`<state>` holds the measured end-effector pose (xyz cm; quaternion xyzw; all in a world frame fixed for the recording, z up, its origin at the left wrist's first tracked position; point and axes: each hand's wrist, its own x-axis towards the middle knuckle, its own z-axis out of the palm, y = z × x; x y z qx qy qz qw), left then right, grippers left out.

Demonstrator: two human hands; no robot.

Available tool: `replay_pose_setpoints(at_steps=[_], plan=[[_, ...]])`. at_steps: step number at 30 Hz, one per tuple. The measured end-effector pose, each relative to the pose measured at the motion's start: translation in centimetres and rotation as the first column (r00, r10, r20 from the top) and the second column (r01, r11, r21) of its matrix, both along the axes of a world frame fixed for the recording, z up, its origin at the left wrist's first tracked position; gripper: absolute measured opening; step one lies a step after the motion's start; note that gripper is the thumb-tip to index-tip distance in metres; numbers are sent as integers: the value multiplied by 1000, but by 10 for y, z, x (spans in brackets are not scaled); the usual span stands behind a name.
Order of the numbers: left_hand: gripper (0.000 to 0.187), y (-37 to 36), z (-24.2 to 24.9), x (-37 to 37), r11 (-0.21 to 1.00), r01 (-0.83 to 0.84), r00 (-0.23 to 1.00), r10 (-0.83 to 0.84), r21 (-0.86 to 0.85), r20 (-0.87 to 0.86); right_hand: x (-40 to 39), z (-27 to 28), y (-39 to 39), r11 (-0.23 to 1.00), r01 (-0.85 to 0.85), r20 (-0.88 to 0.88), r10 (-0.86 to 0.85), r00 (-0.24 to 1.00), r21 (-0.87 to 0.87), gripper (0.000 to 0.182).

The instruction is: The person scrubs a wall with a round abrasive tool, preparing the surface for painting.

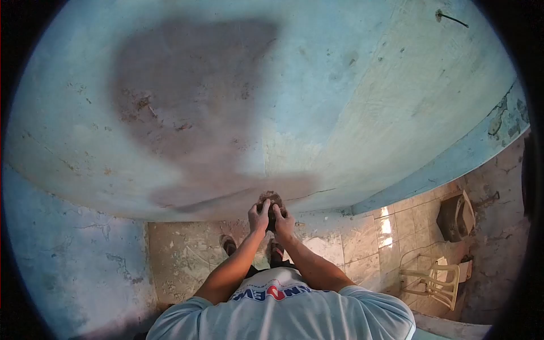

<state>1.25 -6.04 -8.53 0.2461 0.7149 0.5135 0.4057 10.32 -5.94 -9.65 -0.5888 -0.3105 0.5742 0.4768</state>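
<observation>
Low in front of the blue-green wall (317, 96), my two hands are together in the middle of the head view. My left hand (258, 219) and my right hand (283, 222) close around a dark brown, rough-looking piece (271, 196) from either side, thumbs on the near face. I cannot tell what this piece is. Its far end overlaps the lower part of the wall in this view, close to a long crack. My forearms reach forward from a light T-shirt (306, 311), and my feet in sandals (276, 251) show below on the floor.
A dusty tiled floor (362, 266) lies below, with debris along the wall's foot. On the right stand a plastic chair (445, 283) and a dark box-like object (453, 218). A blue side wall (85, 255) closes the left. A short rod (453, 20) sticks out at the upper right.
</observation>
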Motion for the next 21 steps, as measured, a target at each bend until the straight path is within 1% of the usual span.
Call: replay_pose_setpoints(at_steps=[3, 4, 7, 8, 10, 11, 12, 13, 14, 15, 18, 19, 21], plan=[[47, 30, 36, -19, 987, 17, 1000, -19, 161, 14, -17, 27, 32, 996, -3, -114, 14, 993, 92, 37], [45, 30, 69, -18, 991, -16, 999, 9, 134, 50, -18, 50, 38, 1000, -29, -202, 30, 979, 10, 37], [46, 8, 56, -11, 991, -37, 997, 27, 130, 79, -12, 53, 13, 998, -20, -47, 23, 999, 53, 37], [48, 1, 38, -6, 996, -37, 994, 29, 82, 104, -8, 32, 1, 1000, 5, -225, -3, 974, 8, 38], [48, -14, -5, -2, 999, 10, 1000, -11, -45, -13, -1, 17, -20, 995, 16, -164, -33, 986, -103, 38], [48, -10, -12, -3, 995, 27, 997, -34, -93, -72, -2, 12, -15, 990, 22, -135, -41, 990, -140, 38], [47, 0, -6, -4, 1000, 7, 999, -8, -30, -47, -6, -11, -2, 998, 58, -107, -61, 992, -35, 35], [47, 13, 17, -8, 998, 26, 999, -25, 49, -23, -7, 3, 10, 999, 31, -116, -30, 993, 9, 37], [47, 31, 54, -16, 991, 43, 999, -44, 123, 0, -13, 39, 34, 999, 6, -123, 0, 992, 47, 39], [47, 40, 79, -20, 978, 56, 998, -62, 203, 21, -16, 63, 48, 996, -21, -129, 33, 991, 92, 41], [47, 27, 97, -12, 969, -9, 999, -3, 246, 48, -7, 77, 38, 992, -98, -57, 103, 993, 76, 40], [47, 21, 82, -11, 983, 2, 1000, -7, 182, 26, -6, 64, 30, 995, -69, -62, 73, 995, 69, 39], [47, -2, 22, -3, 998, 21, 1000, -21, 56, -14, 2, 5, 1, 998, -7, -71, 11, 997, 60, 38]])
